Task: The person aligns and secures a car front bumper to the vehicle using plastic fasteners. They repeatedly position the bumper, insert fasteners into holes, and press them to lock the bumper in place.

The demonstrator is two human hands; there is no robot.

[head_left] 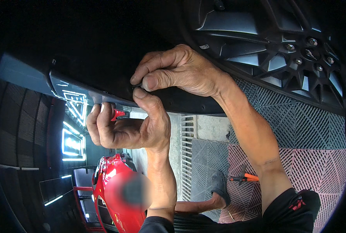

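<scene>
My left hand (132,122) grips the lower edge of a glossy dark car body panel (74,86). Its thumb lies on the inner side, and its bent fingers reach round to the shiny outer face. Just above that thumb, my right hand (177,72) is closed, thumb and forefinger pinched together over a small dark thing too hidden to name. Both hands almost touch at the black wheel-arch trim (180,101), which has small holes along its edge. Deep shadow hides the inside of the arch.
A dark wheel (266,50) with an angular rim and several nuts fills the upper right. Orange-handled tools (247,178) lie on grey and reddish slotted floor tiles (293,167), near a foot in a dark clog (220,188). A drain grate (187,136) and a red car (122,213) are beyond.
</scene>
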